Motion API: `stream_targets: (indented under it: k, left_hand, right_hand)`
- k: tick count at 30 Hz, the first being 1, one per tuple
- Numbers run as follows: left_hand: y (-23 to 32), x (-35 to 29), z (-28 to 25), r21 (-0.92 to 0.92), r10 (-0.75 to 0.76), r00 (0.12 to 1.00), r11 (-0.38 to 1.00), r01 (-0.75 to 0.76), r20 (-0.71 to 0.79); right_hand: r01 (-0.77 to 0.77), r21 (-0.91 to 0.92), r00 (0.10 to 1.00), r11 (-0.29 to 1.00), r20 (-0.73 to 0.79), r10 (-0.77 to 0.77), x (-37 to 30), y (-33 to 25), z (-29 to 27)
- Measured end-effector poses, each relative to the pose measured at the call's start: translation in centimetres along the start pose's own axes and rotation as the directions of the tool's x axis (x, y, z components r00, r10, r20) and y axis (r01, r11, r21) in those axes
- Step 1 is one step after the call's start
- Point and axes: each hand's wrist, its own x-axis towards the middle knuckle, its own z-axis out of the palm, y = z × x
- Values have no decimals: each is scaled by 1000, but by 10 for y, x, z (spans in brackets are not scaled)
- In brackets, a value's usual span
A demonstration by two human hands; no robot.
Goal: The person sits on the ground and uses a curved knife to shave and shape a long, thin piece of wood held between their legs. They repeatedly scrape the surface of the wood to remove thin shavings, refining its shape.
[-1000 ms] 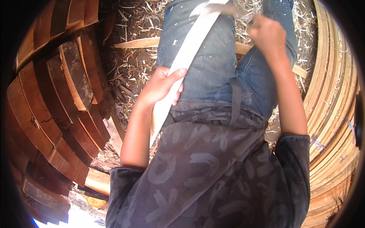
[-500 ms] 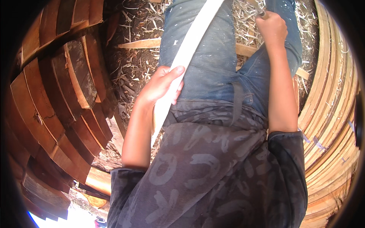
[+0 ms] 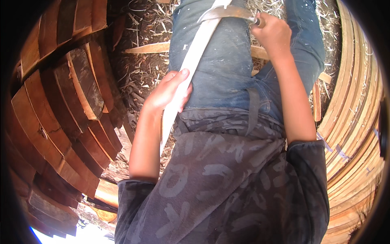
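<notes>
A long pale strip of wood (image 3: 198, 48) slants across my left thigh, from beside my left forearm up to the top edge of the view. My left hand (image 3: 168, 90) is closed around its lower part, thumb on top and fingertips wrapped under the far side. In my right hand (image 3: 273, 34) is the handle of a sickle-like knife with a curved metal blade (image 3: 226, 13). That blade lies across the strip's upper part, above my left thigh, its tip pointing left. My fist hides most of the handle. The strip's upper end runs out of view.
Stacked reddish-brown wood pieces (image 3: 44, 118) rise on the left. Long pale strips (image 3: 345, 122) are piled along the right side. Curly shavings (image 3: 152, 20) cover the ground around my legs, and a flat wood piece (image 3: 148, 47) lies beside my left leg.
My right hand has moved left and slightly down, bringing the curved blade onto the strip. My left hand and the strip have shifted slightly left.
</notes>
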Motion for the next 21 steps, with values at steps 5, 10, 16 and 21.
stream_targets:
  k: [5, 10, 16, 21]
  left_hand:
    - [1, 1, 4, -50, -7, 1000, 999, 7, -16]
    - [1, 3, 5, -16, -5, 999, 1000, 5, -42]
    - [0, 5, 3, 13, -3, 1000, 1000, 4, -21]
    - [8, 6, 3, 46, -39, 997, 998, 36, 68]
  right_hand:
    - [-190, -30, 981, 981, -46, 188, 28, 21, 5]
    - [-328, -19, 944, 944, 13, 329, 35, 18, -8]
    - [89, 131, 993, 987, 63, -97, -9, -15, -8]
    - [-209, -193, 975, 959, 31, 218, 53, 40, -25]
